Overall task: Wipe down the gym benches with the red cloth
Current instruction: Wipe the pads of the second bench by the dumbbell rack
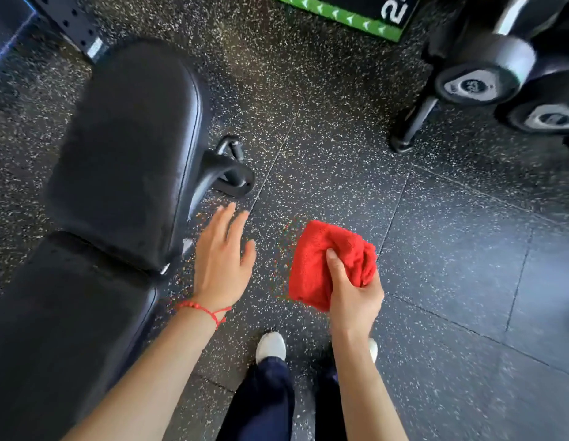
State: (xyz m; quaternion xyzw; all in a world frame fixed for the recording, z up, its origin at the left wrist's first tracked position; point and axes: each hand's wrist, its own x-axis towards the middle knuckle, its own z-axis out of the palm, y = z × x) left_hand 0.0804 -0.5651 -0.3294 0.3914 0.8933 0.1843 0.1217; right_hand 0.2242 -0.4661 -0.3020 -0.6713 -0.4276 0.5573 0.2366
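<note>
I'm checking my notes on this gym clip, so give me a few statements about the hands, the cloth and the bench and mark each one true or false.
1. The right hand holds the red cloth bunched in its grip. True.
2. The cloth is pressed flat on the bench pad. False: it is held over the speckled floor, to the right of the bench.
3. The left hand is open and empty. True.
4. The left wrist is bare. False: it wears a red string bracelet.
5. Dumbbells sit at the upper right of the view. True.
6. The person is barefoot. False: a white shoe shows below the hands.
</note>
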